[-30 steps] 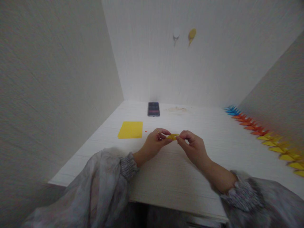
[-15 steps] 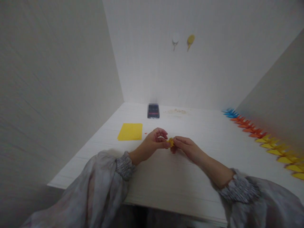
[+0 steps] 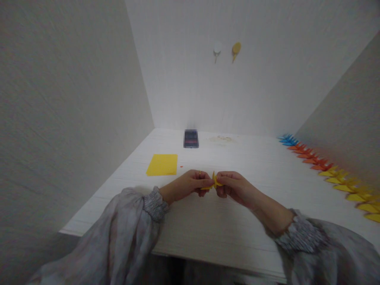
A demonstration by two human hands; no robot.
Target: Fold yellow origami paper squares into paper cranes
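Observation:
Between my two hands is a small yellow origami crane, held above the white table, with one thin point sticking up. My left hand, a ring on one finger, pinches its left side between thumb and curled fingers. On the other side my right hand pinches it the same way. Fingertips cover parts of the folded paper. To the left lies a stack of yellow square paper, and a tiny orange scrap is beside it.
A dark phone with a blurred screen rests near the back wall. Along the right edge of the table runs a row of blue, orange and yellow paper cranes. A white hook and a yellow hook are on the wall.
My left fingers have closed down onto the paper from a looser, raised pose. The yellow crane has turned, and its points now show spread out. My right hand stays nearly in place.

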